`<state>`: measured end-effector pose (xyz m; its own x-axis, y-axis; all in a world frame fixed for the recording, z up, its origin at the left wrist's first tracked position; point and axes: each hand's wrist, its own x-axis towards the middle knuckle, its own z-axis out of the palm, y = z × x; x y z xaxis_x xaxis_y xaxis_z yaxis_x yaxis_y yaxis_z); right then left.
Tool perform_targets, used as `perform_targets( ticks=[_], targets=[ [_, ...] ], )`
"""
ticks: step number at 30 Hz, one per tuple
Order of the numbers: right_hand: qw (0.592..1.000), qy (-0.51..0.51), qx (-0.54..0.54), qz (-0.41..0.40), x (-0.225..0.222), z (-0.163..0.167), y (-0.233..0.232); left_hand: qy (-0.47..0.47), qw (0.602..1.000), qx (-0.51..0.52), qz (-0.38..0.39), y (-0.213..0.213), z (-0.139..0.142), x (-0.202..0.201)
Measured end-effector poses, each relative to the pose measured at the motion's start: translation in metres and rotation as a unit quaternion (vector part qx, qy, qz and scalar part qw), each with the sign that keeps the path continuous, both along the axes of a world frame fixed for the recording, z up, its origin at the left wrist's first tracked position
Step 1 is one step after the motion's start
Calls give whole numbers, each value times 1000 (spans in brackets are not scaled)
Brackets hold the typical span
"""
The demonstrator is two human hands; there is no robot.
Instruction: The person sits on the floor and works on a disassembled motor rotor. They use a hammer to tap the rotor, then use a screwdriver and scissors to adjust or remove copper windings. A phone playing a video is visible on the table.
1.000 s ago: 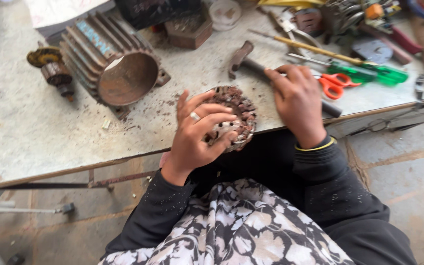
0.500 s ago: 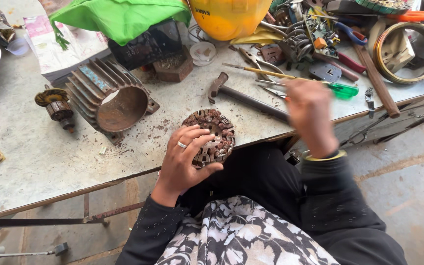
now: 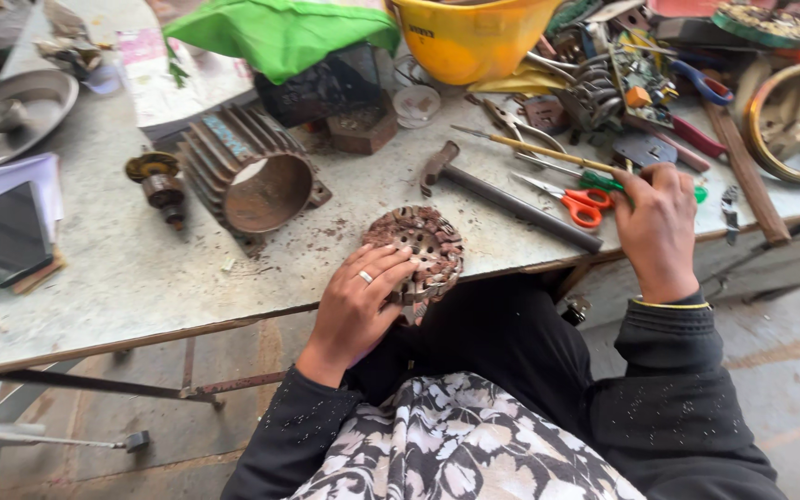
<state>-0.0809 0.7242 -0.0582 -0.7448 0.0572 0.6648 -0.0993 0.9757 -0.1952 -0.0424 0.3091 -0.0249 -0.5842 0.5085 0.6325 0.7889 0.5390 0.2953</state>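
The left hand [image 3: 358,301], with a ring on one finger, holds a round, rusty-brown wound core [image 3: 421,252] at the near edge of the workbench [image 3: 122,278], just below the middle of the frame; the fingers are closed around its lower left side, so the grip is clamped on it. The core looks like a flat disc with many small slots and dull copper windings, rough and dirty, with small crumbs of debris around it. The right hand [image 3: 656,227], at the right of the frame, lies over the green handle of a screwdriver [image 3: 548,153]; I cannot tell if the fingers are closed on it or only resting there. Just left of this hand lie orange-handled scissors [image 3: 574,199] and a hammer [image 3: 502,196] with a long dark metal handle. At the centre left lies a ribbed, cylindrical motor housing [image 3: 252,176], hollow and rusty inside. A yellow plastic helmet [image 3: 469,37] and a green cloth [image 3: 280,32] are at the top. The bench top is grey, scratched metal, and the floor below is bare concrete.
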Motion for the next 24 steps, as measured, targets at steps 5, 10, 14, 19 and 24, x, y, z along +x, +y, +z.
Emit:
perform_targets(
  ticks=[5, 10, 14, 19, 24],
  targets=[
    [1000, 1, 2, -3, -2, -8, 3, 14, 1000, 20, 0, 4, 16, -2],
    [1000, -6, -2, -4, -8, -19, 12, -54, 993, 96, 30, 2, 34, -12],
    [1000, 6, -13, 10, -10, -25, 25, -105, 982, 152, 48, 2, 44, -26],
    [997, 20, -69, 30, -6, -26, 33, -128, 973, 187, 38, 19, 45, -58],
    [996, -1, -69, 55, -2, -17, 33, -209, 943, 231, 120, 36, 42, -87]
  ],
)
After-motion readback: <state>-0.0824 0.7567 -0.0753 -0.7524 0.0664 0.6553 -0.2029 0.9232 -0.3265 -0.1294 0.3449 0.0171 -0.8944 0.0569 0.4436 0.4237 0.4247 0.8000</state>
